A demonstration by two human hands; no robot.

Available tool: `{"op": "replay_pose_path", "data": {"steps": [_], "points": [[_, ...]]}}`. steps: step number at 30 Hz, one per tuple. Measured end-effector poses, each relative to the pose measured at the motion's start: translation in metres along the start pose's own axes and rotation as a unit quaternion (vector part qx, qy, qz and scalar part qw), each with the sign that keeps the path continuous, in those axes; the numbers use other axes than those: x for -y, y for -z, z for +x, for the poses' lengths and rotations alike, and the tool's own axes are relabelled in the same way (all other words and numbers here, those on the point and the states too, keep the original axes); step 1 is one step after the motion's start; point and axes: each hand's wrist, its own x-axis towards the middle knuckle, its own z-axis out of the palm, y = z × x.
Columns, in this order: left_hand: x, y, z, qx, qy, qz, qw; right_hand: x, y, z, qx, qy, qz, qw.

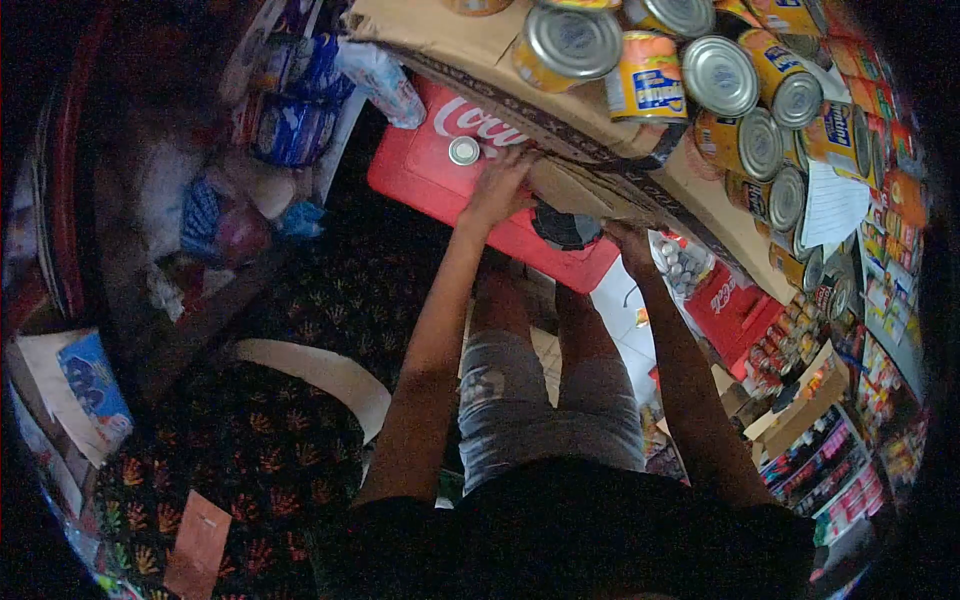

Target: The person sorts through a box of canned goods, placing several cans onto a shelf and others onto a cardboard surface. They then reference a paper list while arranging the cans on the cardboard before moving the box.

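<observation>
A large cardboard box (690,185) with several yellow-labelled cans (646,78) on top of it leans over a red Coca-Cola surface (420,165). My left hand (498,188) has its fingers at the left end of the box's lower flap (580,188), closed on its edge. At the flap's right end, my right hand (630,243) is closed on the lower corner, its fingertips partly hidden. Between the hands, a dark round object (566,228) lies on the red surface, partly under the flap. A small silver disc (463,150) sits beside my left fingers.
A clear plastic pack (385,85) stands at the red surface's far left. Blue packages (295,125) are stacked beyond it. Right of my right arm are a red Coca-Cola panel (735,310) and an open carton (800,405). A handprint-patterned cloth (270,450) spreads at left.
</observation>
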Motion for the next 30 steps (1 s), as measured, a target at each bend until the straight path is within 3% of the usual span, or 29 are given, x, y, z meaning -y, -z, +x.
{"op": "replay_pose_path", "data": {"steps": [2, 4, 6, 8, 10, 12, 14, 16, 17, 18, 19, 21, 22, 24, 26, 29, 30], "points": [[-0.001, -0.021, 0.002, -0.010, -0.082, -0.170, 0.982, 0.014, -0.010, -0.006, 0.000, -0.032, -0.040, 0.999], [-0.009, -0.027, 0.007, 0.008, -0.059, -0.229, 0.971, 0.020, -0.016, -0.020, -0.005, 0.050, -0.119, 0.992], [-0.020, -0.024, 0.004, 0.034, 0.011, -0.427, 0.903, 0.023, -0.013, -0.026, 0.019, 0.072, -0.085, 0.994], [-0.026, -0.037, -0.004, 0.039, 0.010, -0.420, 0.906, 0.033, -0.011, -0.044, 0.040, 0.090, -0.045, 0.994], [-0.035, -0.052, -0.014, 0.059, 0.000, -0.410, 0.910, 0.076, -0.029, -0.084, 0.056, 0.026, -0.280, 0.958], [-0.051, -0.066, -0.024, 0.111, 0.036, -0.439, 0.891, 0.081, -0.026, -0.102, 0.058, 0.030, -0.230, 0.971], [-0.075, -0.067, -0.036, 0.104, 0.050, -0.373, 0.921, 0.081, -0.018, -0.118, 0.017, 0.065, -0.359, 0.931], [-0.093, -0.079, -0.043, 0.028, 0.017, -0.391, 0.920, 0.063, -0.002, -0.128, -0.017, 0.107, -0.329, 0.938], [-0.099, -0.093, -0.049, 0.017, 0.042, -0.346, 0.937, 0.043, 0.019, -0.130, -0.039, 0.092, -0.218, 0.971], [-0.108, -0.095, -0.053, 0.016, 0.040, -0.342, 0.939, 0.028, 0.033, -0.129, -0.060, 0.076, -0.102, 0.990], [-0.119, -0.098, -0.057, 0.038, 0.074, -0.309, 0.947, 0.022, 0.041, -0.130, -0.079, 0.032, -0.132, 0.988], [-0.138, -0.103, -0.053, 0.075, 0.107, -0.270, 0.954, 0.010, 0.054, -0.142, -0.087, 0.006, -0.030, 0.996], [-0.148, -0.109, -0.057, 0.084, 0.092, -0.269, 0.955, -0.010, 0.075, -0.151, -0.084, -0.028, 0.038, 0.995], [-0.167, -0.112, -0.046, -0.075, -0.039, -0.300, 0.950, -0.008, 0.083, -0.165, -0.060, -0.072, 0.104, 0.990], [-0.182, -0.115, -0.044, -0.053, -0.024, -0.323, 0.945, -0.007, 0.085, -0.187, -0.071, -0.076, 0.193, 0.976], [-0.179, -0.113, -0.039, -0.111, -0.048, -0.327, 0.937, -0.013, 0.105, -0.203, -0.126, -0.090, 0.227, 0.962], [-0.176, -0.106, -0.041, -0.060, -0.012, -0.319, 0.946, -0.013, 0.113, -0.205, -0.114, -0.104, 0.280, 0.947]]}}
